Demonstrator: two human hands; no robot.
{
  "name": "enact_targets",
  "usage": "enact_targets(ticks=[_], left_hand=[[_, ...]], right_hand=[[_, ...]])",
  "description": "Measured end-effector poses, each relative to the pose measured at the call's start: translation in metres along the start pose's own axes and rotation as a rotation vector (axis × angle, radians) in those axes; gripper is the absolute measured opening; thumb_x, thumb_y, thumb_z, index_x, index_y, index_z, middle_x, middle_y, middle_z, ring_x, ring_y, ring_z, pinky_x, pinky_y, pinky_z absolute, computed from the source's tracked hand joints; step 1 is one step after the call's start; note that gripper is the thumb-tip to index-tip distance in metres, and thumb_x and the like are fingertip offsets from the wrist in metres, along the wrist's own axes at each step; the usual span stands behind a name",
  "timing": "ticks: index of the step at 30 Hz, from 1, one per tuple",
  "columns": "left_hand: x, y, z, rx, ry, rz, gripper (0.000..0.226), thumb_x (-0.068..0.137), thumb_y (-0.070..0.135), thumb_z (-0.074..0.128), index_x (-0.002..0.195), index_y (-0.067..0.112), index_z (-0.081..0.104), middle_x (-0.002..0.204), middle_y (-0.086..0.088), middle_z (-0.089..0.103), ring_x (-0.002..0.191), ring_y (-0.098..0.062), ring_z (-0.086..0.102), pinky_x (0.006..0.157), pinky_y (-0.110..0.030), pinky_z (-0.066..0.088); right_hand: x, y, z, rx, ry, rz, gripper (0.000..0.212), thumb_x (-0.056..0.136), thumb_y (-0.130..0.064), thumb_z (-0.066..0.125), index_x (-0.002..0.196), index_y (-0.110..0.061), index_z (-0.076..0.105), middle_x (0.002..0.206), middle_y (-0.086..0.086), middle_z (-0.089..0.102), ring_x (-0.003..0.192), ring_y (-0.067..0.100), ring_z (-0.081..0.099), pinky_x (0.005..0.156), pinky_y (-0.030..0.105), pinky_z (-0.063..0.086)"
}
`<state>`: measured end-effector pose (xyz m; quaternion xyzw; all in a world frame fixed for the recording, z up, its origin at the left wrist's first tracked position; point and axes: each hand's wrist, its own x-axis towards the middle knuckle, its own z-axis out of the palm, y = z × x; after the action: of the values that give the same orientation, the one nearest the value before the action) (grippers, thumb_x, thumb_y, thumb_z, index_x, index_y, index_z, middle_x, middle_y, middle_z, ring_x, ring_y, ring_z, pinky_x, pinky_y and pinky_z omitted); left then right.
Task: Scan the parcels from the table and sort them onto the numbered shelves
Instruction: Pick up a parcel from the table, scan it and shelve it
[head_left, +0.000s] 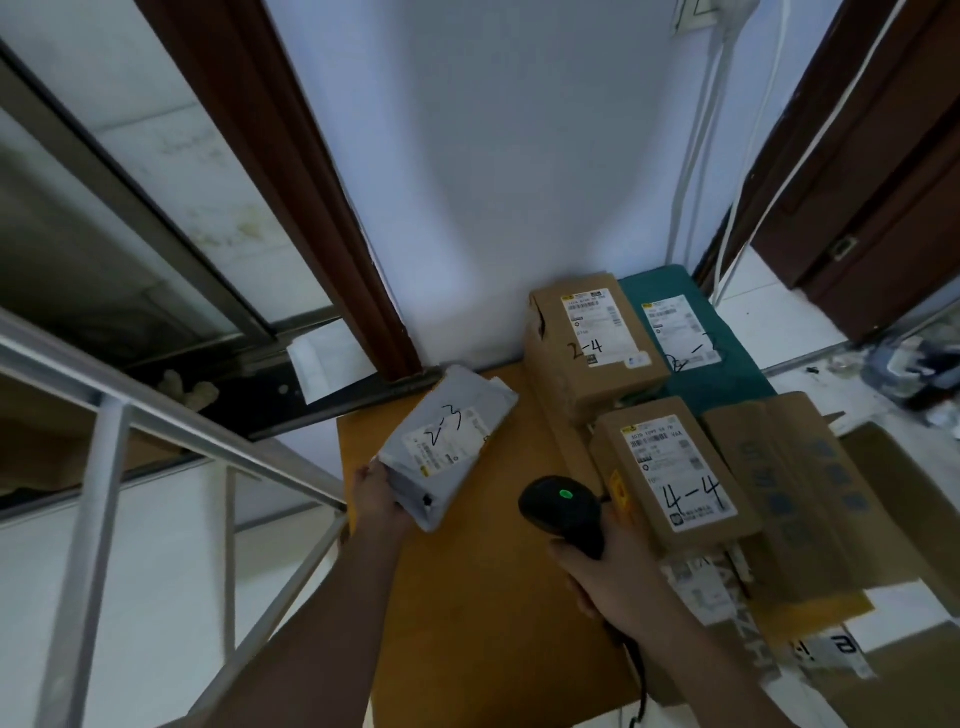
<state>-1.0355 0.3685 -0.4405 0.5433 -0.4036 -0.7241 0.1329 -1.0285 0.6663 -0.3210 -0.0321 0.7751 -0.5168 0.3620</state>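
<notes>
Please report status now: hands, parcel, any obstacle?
Left hand holds grey parcel marked 2-3. Right hand grips scanner, green light on. Box 4-4 close beside scanner.

Left hand holds grey bag parcel by near end, above yellow table. Bag marked "2-3". Right hand grips black scanner, green light on top. Brown box marked "4-4" just beside scanner. Brown box marked "2-4" farther back by white wall. Green parcel right of it, white label on top. Open flat carton at right. Metal shelf frame at left.
</notes>
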Motion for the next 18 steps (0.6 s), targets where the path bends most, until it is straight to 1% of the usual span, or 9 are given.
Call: enact_targets(ticks=[2,4,6,8,10,12,14,16,18], left_hand=[[-0.008,0.015,-0.006,0.090,-0.013,0.056,0.014,0.113,0.016,0.043,0.121,0.009,0.051,0.115,-0.015,0.060,0.101,-0.028,0.060,0.088,-0.047,0.053],[-0.017,0.030,-0.013,0.224,-0.046,0.126,0.013,0.112,0.020,0.045,0.114,0.010,0.052,0.099,-0.011,0.061,0.088,-0.028,0.060,0.070,-0.038,0.052],[-0.024,0.044,-0.020,0.422,-0.121,0.209,0.017,0.113,0.025,0.045,0.107,0.011,0.054,0.085,-0.010,0.061,0.079,-0.029,0.061,0.059,-0.033,0.047],[-0.028,0.055,-0.026,0.604,-0.222,0.257,0.020,0.112,0.028,0.046,0.104,0.015,0.057,0.075,-0.008,0.061,0.063,-0.019,0.065,0.053,-0.030,0.047],[-0.030,0.063,-0.026,0.767,-0.331,0.294,0.019,0.112,0.030,0.047,0.103,0.018,0.058,0.075,-0.006,0.061,0.054,-0.010,0.063,0.054,-0.028,0.048],[-0.037,0.068,-0.021,0.871,-0.431,0.352,0.017,0.111,0.030,0.048,0.100,0.023,0.059,0.081,-0.006,0.062,0.065,-0.013,0.062,0.060,-0.026,0.049],[-0.044,0.072,-0.013,0.941,-0.543,0.409,0.017,0.110,0.031,0.051,0.097,0.027,0.061,0.085,-0.003,0.063,0.076,-0.016,0.061,0.067,-0.027,0.049],[-0.049,0.073,-0.005,1.040,-0.641,0.445,0.018,0.109,0.034,0.053,0.095,0.032,0.063,0.089,0.000,0.065,0.083,-0.015,0.062,0.074,-0.030,0.049],[-0.057,0.073,0.004,1.120,-0.728,0.433,0.018,0.107,0.040,0.054,0.095,0.037,0.066,0.094,0.000,0.069,0.087,-0.014,0.063,0.081,-0.033,0.050]], right_hand=[[-0.004,0.001,0.003,-0.009,-0.008,-0.007,0.011,0.095,-0.021,0.064,0.094,-0.011,0.058,0.061,0.007,0.055,0.045,0.015,0.051,0.048,0.027,0.046],[-0.007,0.002,0.007,-0.018,-0.019,-0.014,0.010,0.094,-0.021,0.065,0.094,-0.014,0.058,0.060,0.005,0.053,0.046,0.014,0.052,0.049,0.026,0.047],[-0.011,0.003,0.012,-0.069,-0.001,-0.039,0.012,0.092,-0.022,0.068,0.088,-0.018,0.058,0.057,0.001,0.055,0.046,0.012,0.055,0.051,0.024,0.048],[-0.014,0.001,0.016,-0.109,0.030,-0.062,0.015,0.090,-0.021,0.071,0.085,-0.022,0.056,0.057,0.000,0.056,0.047,0.010,0.056,0.051,0.022,0.048],[-0.016,-0.002,0.017,-0.131,0.048,-0.081,0.017,0.089,-0.019,0.071,0.082,-0.020,0.056,0.058,0.005,0.054,0.048,0.012,0.054,0.052,0.024,0.046],[-0.016,-0.006,0.016,-0.149,0.078,-0.098,0.018,0.086,-0.021,0.071,0.077,-0.017,0.056,0.058,0.013,0.053,0.049,0.015,0.054,0.054,0.031,0.047],[-0.013,-0.008,0.015,-0.180,0.125,-0.119,0.021,0.082,-0.025,0.073,0.073,-0.016,0.057,0.061,0.015,0.058,0.052,0.023,0.058,0.056,0.033,0.049],[-0.011,-0.013,0.015,-0.219,0.154,-0.138,0.020,0.083,-0.023,0.075,0.077,-0.016,0.057,0.066,0.012,0.059,0.062,0.025,0.061,0.059,0.026,0.047],[-0.011,-0.022,0.013,-0.227,0.180,-0.139,0.020,0.083,-0.019,0.078,0.086,-0.020,0.058,0.074,0.000,0.062,0.071,0.015,0.062,0.061,0.019,0.045]])
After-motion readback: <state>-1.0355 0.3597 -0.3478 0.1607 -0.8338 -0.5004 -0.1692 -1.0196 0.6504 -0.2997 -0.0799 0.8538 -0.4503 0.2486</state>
